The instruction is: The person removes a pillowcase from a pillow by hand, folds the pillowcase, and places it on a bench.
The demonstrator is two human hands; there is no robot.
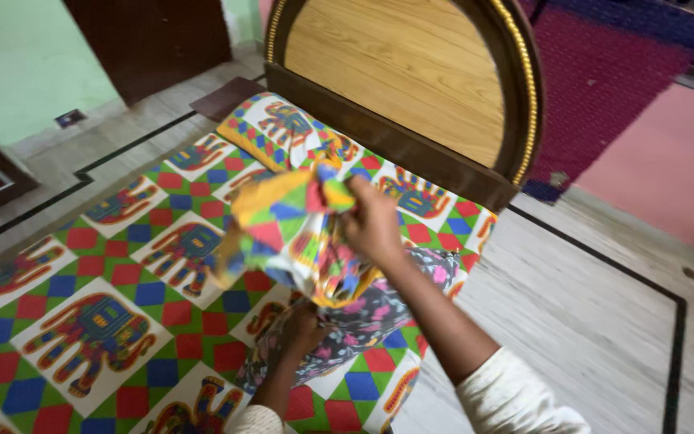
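Arched wooden headboard point(411, 72), green wall point(26, 56), tiled floor point(588, 321).

Two hands: left hand point(303, 328), right hand point(373, 223). Two pillows: one point(287, 128) by the headboard point(411, 72), one point(379, 313) dark and floral. One colourful pillowcase point(291, 233). One bed point(106, 305). One dark door point(150, 40).
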